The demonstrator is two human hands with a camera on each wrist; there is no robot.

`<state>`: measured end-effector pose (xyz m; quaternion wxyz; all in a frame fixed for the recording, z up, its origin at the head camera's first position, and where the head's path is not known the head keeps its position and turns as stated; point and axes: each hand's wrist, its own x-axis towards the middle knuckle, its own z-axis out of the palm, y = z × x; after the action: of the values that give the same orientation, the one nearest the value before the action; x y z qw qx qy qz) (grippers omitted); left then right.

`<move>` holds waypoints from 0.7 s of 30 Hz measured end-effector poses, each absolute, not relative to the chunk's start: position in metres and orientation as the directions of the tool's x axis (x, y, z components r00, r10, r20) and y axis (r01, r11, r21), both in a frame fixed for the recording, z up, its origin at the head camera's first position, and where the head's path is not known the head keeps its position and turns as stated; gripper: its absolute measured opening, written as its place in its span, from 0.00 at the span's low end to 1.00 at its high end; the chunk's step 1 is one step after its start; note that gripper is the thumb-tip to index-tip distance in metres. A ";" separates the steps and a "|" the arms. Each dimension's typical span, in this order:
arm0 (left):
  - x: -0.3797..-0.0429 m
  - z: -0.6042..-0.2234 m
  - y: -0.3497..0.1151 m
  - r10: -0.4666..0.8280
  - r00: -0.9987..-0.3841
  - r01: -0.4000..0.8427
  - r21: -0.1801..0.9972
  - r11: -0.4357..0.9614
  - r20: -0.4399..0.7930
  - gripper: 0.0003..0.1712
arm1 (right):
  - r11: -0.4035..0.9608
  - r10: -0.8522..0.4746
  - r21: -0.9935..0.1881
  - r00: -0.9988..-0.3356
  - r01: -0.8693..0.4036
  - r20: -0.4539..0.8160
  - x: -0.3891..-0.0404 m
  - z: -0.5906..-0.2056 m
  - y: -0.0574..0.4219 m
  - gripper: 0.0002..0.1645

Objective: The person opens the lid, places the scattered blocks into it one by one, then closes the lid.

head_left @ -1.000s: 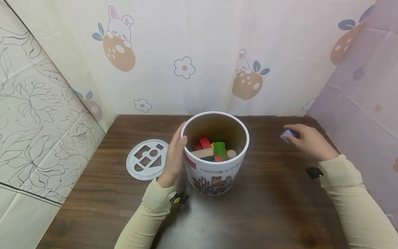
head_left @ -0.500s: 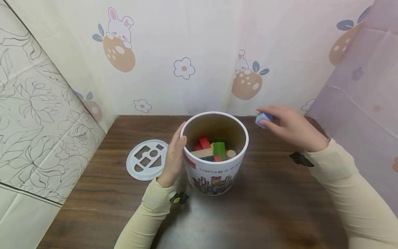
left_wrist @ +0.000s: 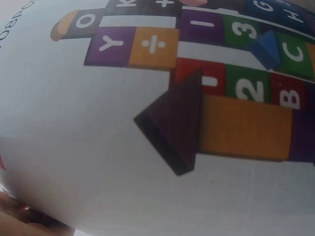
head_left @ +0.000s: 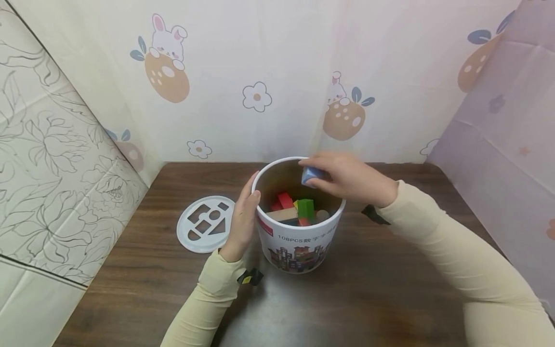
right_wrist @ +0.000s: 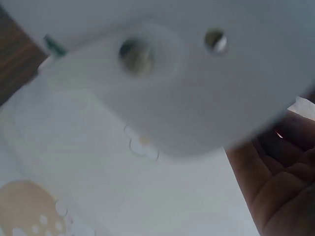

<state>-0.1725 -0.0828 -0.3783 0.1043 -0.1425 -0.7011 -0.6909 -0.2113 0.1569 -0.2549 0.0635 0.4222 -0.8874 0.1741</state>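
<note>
A white round bucket [head_left: 295, 241] of toy building blocks stands upright in the middle of the table, its top open. My left hand [head_left: 244, 217] holds it by the left side, thumb at the rim; in the left wrist view the bucket's printed wall [left_wrist: 88, 128] fills the picture. Over the back right of the opening, my right hand [head_left: 351, 179] pinches a small light-blue block [head_left: 313, 175] between thumb and fingers. Inside the bucket lie a green block [head_left: 305, 209], a red block [head_left: 285, 200] and a plain wooden block [head_left: 283, 214]. The right wrist view is blurred and shows part of the right hand [right_wrist: 285, 172].
A white lid [head_left: 204, 242] with shaped cut-outs lies flat on the dark wood table [head_left: 143, 270], left of the bucket. A patterned curtain [head_left: 286, 125] hangs along the table's back edge.
My right hand has moved left, carrying the light-blue block from the right side of the table to over the bucket opening. The left hand and the bucket have stayed in place.
</note>
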 end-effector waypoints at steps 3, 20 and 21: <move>-0.172 -0.378 -0.083 0.061 -0.936 0.347 0.938 0.006 0.346 0.31 | 0.576 -0.745 -0.258 -0.628 -0.776 0.226 -0.210 -0.257 0.148 0.29; -0.173 -0.379 -0.084 0.072 -0.937 0.343 0.939 0.002 0.342 0.32 | 0.571 -0.742 -0.336 -0.646 -0.749 0.178 -0.207 -0.262 0.140 0.27; -0.172 -0.379 -0.084 0.071 -0.937 0.343 0.939 0.001 0.342 0.32 | 0.579 -0.734 -0.338 -0.655 -0.742 0.181 -0.206 -0.262 0.142 0.27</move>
<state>-0.1725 -0.0836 -0.3789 0.0982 -0.1479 -0.7005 -0.6913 -0.2061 0.1422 -0.2618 0.0107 0.4151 -0.8885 0.1953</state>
